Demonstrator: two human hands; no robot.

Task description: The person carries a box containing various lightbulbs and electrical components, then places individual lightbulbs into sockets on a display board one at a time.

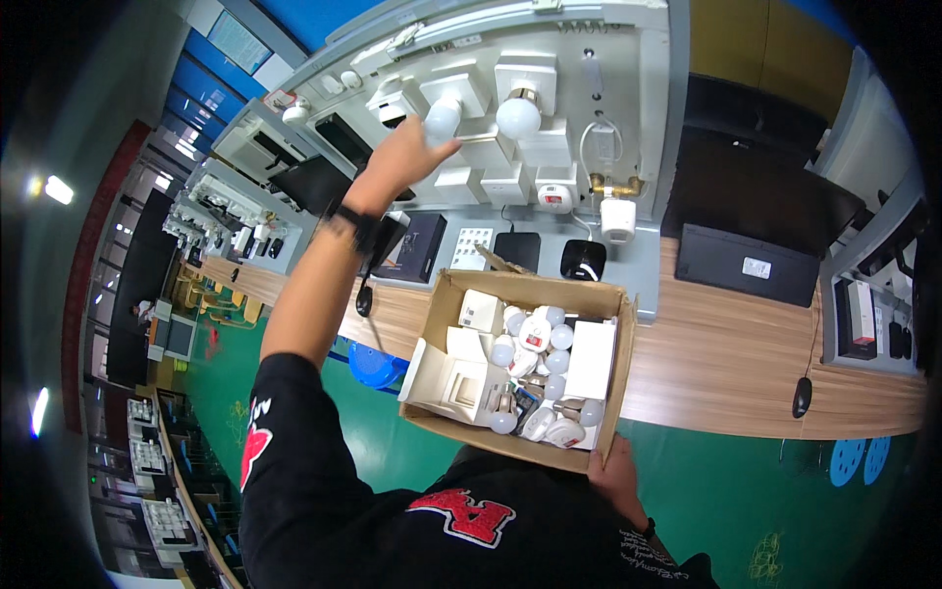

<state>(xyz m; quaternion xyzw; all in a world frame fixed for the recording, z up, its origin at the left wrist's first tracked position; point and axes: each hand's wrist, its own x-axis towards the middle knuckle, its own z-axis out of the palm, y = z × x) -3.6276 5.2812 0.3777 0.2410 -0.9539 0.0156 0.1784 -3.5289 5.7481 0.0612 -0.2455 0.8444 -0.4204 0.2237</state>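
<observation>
My left hand (pixel 405 154) is raised to the display board, thumb and fingers at a white light bulb (pixel 443 118) in a square white lamp base; whether it grips the bulb cannot be told. To the right a second bulb (pixel 518 116) sits in its own base. My right hand (pixel 617 471) holds the lower right corner of an open cardboard box (pixel 533 288) against my body. Inside the box lie several bulbs (pixel 561 337), round white detectors (pixel 534 334), an opened white carton (pixel 465 384) and a flat white box (pixel 591 359).
Below the board's switches stand a black router-like device (pixel 583 259), a black pad (pixel 516 250) and a dark product box (pixel 416 247). A valve with brass pipe (pixel 617 185) is at the board's right. On the wooden desk (pixel 706 353) are a keyboard (pixel 747 263) and mice (pixel 802 397).
</observation>
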